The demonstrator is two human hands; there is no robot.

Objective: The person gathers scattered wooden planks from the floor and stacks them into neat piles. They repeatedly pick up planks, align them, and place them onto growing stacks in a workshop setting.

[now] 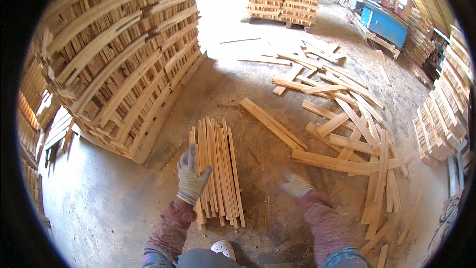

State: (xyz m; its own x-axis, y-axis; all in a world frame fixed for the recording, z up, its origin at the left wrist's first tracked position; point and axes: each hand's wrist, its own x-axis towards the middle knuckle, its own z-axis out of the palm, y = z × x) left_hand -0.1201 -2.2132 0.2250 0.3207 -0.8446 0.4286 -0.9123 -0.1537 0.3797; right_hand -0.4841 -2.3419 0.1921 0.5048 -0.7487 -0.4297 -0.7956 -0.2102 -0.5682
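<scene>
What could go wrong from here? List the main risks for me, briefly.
The long, thin, pale wooden slats beside the pale-knit-gloved left hand lie with uneven ends, so a careless push might skew them. The loose, crisscrossed light-brown wooden boards on the right rest on one another, so pulling one could make others slide. The white, perforated shoe is close to the slats, so a dropped piece might strike it.

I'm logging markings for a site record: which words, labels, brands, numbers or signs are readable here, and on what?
None can be read with certainty.
Blue part of the right sleeve: pale marks, too blurred to read.
Blue machine: any marking is too small to read.
Wooden slats and tall wood stack: no lettering visible.
</scene>
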